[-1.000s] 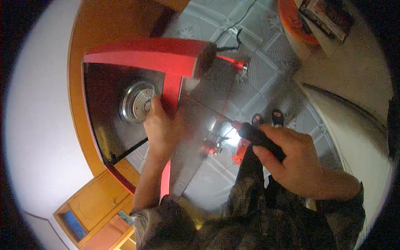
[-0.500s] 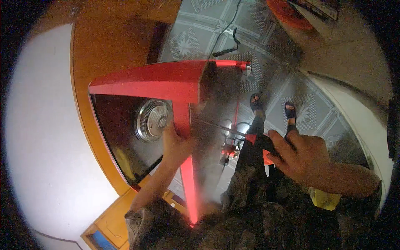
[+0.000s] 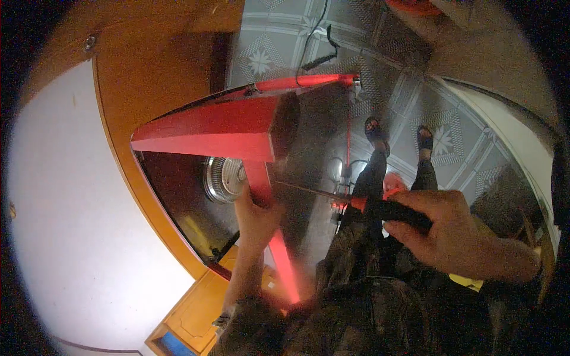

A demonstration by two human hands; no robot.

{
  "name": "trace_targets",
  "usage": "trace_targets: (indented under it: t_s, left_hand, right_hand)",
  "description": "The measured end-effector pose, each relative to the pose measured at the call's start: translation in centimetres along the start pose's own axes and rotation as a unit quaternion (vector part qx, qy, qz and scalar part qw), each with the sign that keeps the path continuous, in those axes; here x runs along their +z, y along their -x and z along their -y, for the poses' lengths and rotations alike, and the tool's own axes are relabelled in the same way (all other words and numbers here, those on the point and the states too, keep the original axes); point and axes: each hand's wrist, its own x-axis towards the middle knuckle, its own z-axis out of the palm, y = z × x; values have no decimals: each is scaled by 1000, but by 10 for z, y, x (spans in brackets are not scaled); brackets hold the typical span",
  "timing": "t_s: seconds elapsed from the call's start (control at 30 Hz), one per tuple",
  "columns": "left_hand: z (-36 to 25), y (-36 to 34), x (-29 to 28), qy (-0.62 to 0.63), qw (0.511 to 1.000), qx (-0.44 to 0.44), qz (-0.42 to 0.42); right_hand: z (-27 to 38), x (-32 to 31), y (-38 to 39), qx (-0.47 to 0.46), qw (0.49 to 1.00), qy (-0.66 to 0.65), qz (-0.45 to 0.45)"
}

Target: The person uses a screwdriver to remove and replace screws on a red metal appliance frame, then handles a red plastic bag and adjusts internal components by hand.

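L hand curled round red bar, forearm up from below, R hand gripping blk-handled screwdriver, shaft pointing twd bar

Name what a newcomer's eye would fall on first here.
Probably the red frame left of centre, held by the left hand, with a round silver disc up-left of that hand. Then the screwdriver right of centre, gripped in the right hand and pointing left toward the frame.

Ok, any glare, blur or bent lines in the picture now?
In the head view, glare shines beyond the screwdriver; in the head view, the red strip looks hazy low down; in the head view, the wooden edge at left bows.
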Motion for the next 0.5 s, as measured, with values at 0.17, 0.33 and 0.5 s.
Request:
trace_targets:
  t_s: [0.17,0.33,0.5]
  left_hand:
    - [-9,-5,2,16,999,-30,-10]
    - [-5,-5,1,-30,999,-18,-23]
    - [-18,-2,-7,-119,992,-35,-18]
  right_hand:
    - [5,12,3,-30,997,-16,-68]
    - [-22,14,-1,341,825,-434,121]
    - [7,-1,1,90,993,-70,-8]
